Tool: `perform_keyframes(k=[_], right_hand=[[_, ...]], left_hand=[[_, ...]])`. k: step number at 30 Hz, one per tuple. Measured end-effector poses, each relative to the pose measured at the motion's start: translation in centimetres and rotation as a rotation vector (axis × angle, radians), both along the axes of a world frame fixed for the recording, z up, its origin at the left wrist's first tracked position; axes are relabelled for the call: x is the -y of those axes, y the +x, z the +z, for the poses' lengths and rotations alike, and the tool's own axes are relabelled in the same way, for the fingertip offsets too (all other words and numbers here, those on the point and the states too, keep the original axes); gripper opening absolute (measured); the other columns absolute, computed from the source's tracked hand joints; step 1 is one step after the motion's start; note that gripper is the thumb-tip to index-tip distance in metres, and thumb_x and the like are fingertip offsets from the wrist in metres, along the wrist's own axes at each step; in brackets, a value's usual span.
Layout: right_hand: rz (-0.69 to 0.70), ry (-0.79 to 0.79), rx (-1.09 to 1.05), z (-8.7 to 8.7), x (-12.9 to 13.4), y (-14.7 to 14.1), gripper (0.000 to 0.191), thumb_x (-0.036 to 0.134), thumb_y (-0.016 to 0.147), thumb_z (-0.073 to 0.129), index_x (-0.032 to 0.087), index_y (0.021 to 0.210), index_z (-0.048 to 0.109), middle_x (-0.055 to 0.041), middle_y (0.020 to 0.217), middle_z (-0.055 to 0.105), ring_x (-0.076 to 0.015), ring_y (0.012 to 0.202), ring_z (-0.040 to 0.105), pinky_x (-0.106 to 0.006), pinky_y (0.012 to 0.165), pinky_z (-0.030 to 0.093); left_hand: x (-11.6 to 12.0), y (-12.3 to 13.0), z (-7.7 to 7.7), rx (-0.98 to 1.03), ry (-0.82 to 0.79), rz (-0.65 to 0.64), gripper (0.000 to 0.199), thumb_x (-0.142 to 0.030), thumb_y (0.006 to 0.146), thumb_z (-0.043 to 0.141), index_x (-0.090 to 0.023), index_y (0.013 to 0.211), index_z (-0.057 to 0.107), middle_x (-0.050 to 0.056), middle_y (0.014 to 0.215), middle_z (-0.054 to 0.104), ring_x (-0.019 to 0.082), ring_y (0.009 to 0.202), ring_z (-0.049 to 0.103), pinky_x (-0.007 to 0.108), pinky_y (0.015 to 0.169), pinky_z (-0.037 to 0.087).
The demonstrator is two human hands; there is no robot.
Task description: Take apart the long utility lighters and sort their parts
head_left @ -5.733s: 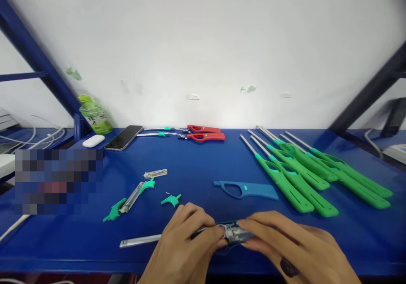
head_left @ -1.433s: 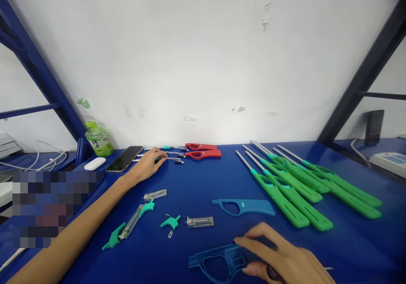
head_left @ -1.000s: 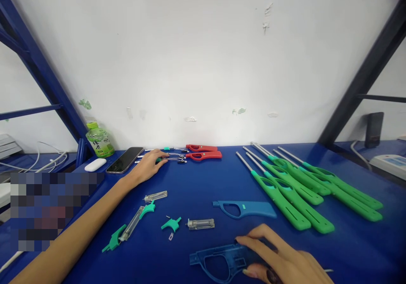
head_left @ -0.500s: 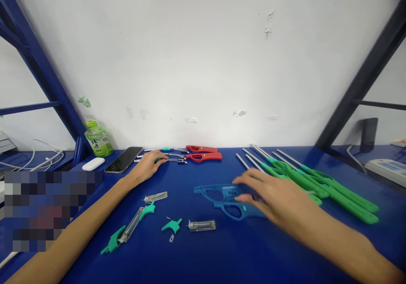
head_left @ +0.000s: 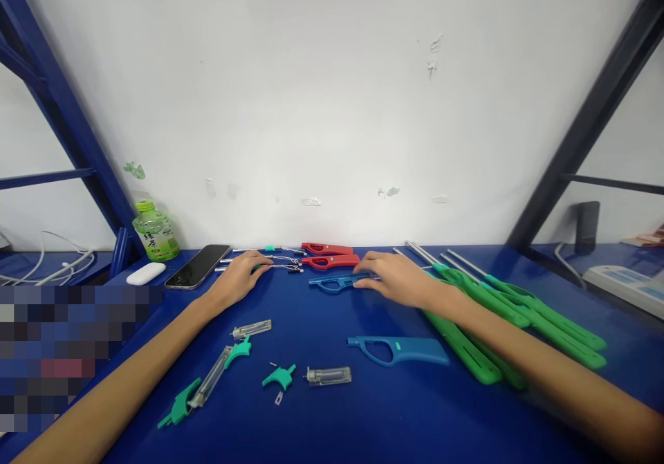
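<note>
My right hand [head_left: 386, 277] grips a blue handle shell [head_left: 332, 283] at the back of the table, just in front of two red handle shells [head_left: 330, 262]. Nearer me lies another blue handle [head_left: 415, 350]. My left hand [head_left: 241, 276] rests with bent fingers over thin metal rods with wires [head_left: 284, 264]; what its fingertips hold, if anything, is hidden. Green trigger pieces [head_left: 281, 377] and clear fuel cartridges [head_left: 328, 375] lie in the front middle and left. Several green lighters with metal rods [head_left: 550, 319] lie at the right, partly behind my right forearm.
A black phone [head_left: 198, 267], a white case [head_left: 146, 273] and a green-capped bottle [head_left: 156, 232] stand or lie at the back left. The blue table [head_left: 311, 436] meets a white wall, with dark frame posts on both sides.
My right hand has moved back and slightly left with one blue shell, away from the other blue handle. My left hand has stayed at the rods. The view has shifted slightly.
</note>
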State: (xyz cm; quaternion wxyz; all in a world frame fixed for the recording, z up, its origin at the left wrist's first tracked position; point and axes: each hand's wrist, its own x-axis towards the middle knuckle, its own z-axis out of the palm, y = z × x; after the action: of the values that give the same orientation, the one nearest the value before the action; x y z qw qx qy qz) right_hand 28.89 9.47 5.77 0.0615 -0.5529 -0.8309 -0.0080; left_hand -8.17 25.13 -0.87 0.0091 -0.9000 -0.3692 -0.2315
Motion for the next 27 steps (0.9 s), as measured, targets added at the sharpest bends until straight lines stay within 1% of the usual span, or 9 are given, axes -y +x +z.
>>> perform_keyframes(k=[3,5,7,9,11,14,20,23,27], right_hand=[[0.027,-0.062,-0.006,0.8,4.2,1.7,0.038,0.053,0.102,0.063,0.021,0.121,0.070,-0.0078,0.122,0.071,-0.0227,0.107,0.070,-0.047,0.096,0.057],[0.011,-0.102,0.009,0.5,7.2,2.9,0.045,0.065,0.097,0.062,0.028,0.121,0.072,-0.0083,0.120,0.073,-0.0265,0.103,0.073,-0.043,0.089,0.057],[0.000,-0.138,0.043,-0.4,9.5,3.7,0.048,0.065,0.094,0.066,0.030,0.127,0.069,-0.0092,0.124,0.072,-0.0298,0.099,0.075,-0.042,0.082,0.057],[-0.012,-0.163,0.079,-1.4,10.8,3.9,0.045,0.055,0.095,0.071,0.027,0.129,0.066,-0.0098,0.125,0.071,-0.0299,0.090,0.076,-0.040,0.073,0.056],[-0.016,-0.177,0.104,-2.1,11.1,3.6,0.031,0.042,0.098,0.069,0.024,0.123,0.066,-0.0093,0.120,0.071,-0.0279,0.079,0.075,-0.039,0.067,0.052],[0.029,-0.205,0.108,-1.6,10.3,2.9,0.014,0.031,0.100,0.065,0.023,0.113,0.065,-0.0060,0.109,0.071,-0.0254,0.076,0.072,-0.037,0.068,0.048],[0.120,-0.242,0.050,0.4,8.2,2.7,0.021,0.038,0.096,0.072,0.026,0.106,0.059,-0.0001,0.097,0.071,-0.0214,0.080,0.069,-0.031,0.068,0.044],[0.128,-0.223,0.031,0.1,8.1,2.9,0.017,0.038,0.102,0.063,0.027,0.114,0.057,-0.0001,0.095,0.073,-0.0220,0.082,0.070,-0.030,0.068,0.045],[0.131,-0.151,0.049,-1.2,8.7,2.7,0.024,0.040,0.107,0.051,0.028,0.126,0.058,-0.0062,0.112,0.073,-0.0259,0.090,0.073,-0.034,0.074,0.048]], left_hand=[[-0.1,0.1,-0.2,0.008,0.003,0.002,0.033,-0.041,0.101,0.066,-0.019,0.125,0.066,0.009,0.129,0.067,0.024,0.115,0.067,0.049,0.100,0.057],[-0.1,0.1,-0.3,0.014,0.004,0.001,0.033,-0.041,0.101,0.066,-0.019,0.126,0.065,0.009,0.130,0.067,0.025,0.116,0.067,0.049,0.100,0.057],[0.0,0.2,-0.2,0.018,0.007,-0.003,0.033,-0.041,0.101,0.065,-0.019,0.126,0.065,0.009,0.130,0.067,0.025,0.116,0.067,0.049,0.101,0.057],[0.1,0.2,-0.2,0.019,0.015,-0.005,0.033,-0.042,0.101,0.065,-0.019,0.126,0.065,0.009,0.130,0.067,0.025,0.115,0.067,0.049,0.101,0.057],[0.3,0.2,0.0,0.018,0.028,-0.002,0.033,-0.042,0.101,0.065,-0.019,0.126,0.065,0.009,0.130,0.067,0.025,0.115,0.067,0.050,0.101,0.057],[0.5,0.3,0.2,0.012,0.048,0.004,0.033,-0.042,0.101,0.065,-0.019,0.126,0.065,0.009,0.130,0.067,0.025,0.116,0.066,0.050,0.101,0.056],[0.7,0.4,0.2,0.003,0.067,0.016,0.034,-0.041,0.101,0.065,-0.019,0.128,0.065,0.010,0.131,0.066,0.025,0.117,0.066,0.050,0.102,0.056],[0.8,0.4,0.2,0.002,0.064,0.024,0.034,-0.042,0.101,0.065,-0.019,0.127,0.065,0.010,0.130,0.066,0.025,0.116,0.066,0.050,0.101,0.056],[0.9,0.5,0.2,0.003,0.059,0.026,0.034,-0.041,0.101,0.065,-0.019,0.127,0.065,0.010,0.131,0.066,0.025,0.118,0.066,0.050,0.102,0.056]])
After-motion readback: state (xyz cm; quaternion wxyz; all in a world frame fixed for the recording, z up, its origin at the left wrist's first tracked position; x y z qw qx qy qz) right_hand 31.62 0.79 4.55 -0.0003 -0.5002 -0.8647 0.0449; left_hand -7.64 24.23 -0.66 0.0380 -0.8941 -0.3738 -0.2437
